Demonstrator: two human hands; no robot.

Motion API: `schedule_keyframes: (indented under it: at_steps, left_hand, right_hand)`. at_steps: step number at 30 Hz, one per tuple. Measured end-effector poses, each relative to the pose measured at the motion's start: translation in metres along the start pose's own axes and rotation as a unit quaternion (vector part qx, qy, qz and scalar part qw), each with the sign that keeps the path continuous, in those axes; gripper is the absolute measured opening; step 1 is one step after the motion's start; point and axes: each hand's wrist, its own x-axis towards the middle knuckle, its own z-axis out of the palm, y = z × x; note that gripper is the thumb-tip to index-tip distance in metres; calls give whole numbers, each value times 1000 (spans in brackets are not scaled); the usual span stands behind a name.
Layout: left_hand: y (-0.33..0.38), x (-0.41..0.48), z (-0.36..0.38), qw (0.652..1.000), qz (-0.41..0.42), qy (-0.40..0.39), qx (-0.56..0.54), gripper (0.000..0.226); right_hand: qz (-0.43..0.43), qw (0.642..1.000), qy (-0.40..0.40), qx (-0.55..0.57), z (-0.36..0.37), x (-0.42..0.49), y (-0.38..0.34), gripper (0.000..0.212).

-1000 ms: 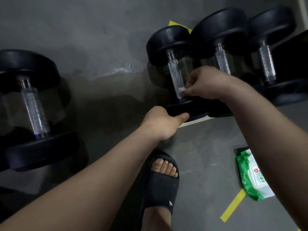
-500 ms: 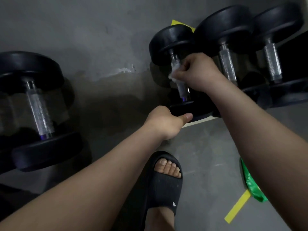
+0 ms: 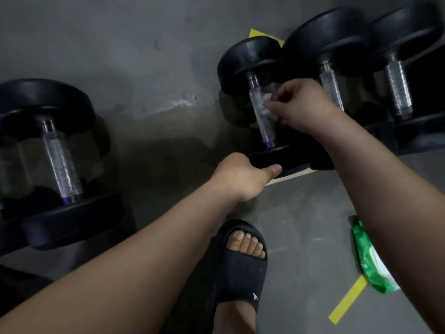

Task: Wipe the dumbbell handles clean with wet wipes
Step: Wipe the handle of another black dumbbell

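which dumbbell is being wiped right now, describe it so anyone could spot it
Find the row of three black dumbbells at the upper right of the view. The one meant is the leftmost dumbbell of that row. Alone among them, it has the right hand holding a white wipe against its handle and the left hand gripping its near end.

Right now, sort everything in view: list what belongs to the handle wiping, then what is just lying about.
Job: wet wipe, held dumbbell, right hand, left hand, green wipes pack, far-left dumbbell, neighbouring dumbbell, rightmost dumbbell.
Lying about: yellow floor tape, black slipper.
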Motion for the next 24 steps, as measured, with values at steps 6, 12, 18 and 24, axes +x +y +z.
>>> schedule_keyframes:
  at_steps: [6, 12, 18, 24]
  left_hand:
    - [-1, 1, 3, 1000, -7, 0, -7, 62]
    - [0, 1, 0, 1000, -3, 1, 17, 61]
    - [-2, 3, 3, 1000, -2, 4, 22, 60]
    - [1, 3, 2, 1000, -12, 4, 19, 63]
  right_hand:
    - [17, 989, 57, 139, 12, 26, -6, 20]
    - [66, 966, 63, 242, 21, 19, 7, 14]
    - [-4, 980, 72, 183, 22, 11, 1, 11]
    - [78, 950, 109, 282, 30, 27, -9, 18]
